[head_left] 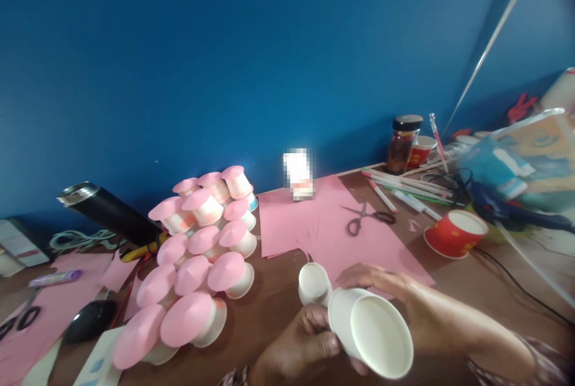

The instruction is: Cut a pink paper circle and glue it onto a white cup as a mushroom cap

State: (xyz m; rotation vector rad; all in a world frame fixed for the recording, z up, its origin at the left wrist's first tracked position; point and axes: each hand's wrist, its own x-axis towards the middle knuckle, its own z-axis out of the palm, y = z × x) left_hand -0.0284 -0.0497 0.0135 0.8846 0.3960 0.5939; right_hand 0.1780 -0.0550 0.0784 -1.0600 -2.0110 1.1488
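Note:
My left hand is closed on a white paper cup, thumb along its side, the wide mouth tilted toward me. Just behind this cup, my right hand has its fingers stretched out leftward; part of the palm is hidden by the cup. Another white paper cup stands on the table right beyond my left hand. To the left, several white cups topped with shallow pink paper cones stand in rows, some of them stacked. Pink paper sheets lie ahead, with dark scissors on top.
At right are a red paper cup, pens, a dark-lidded jar, a cable and a blue glue gun. At left lie a black flask, a computer mouse and cut pink paper. A blue wall closes the back.

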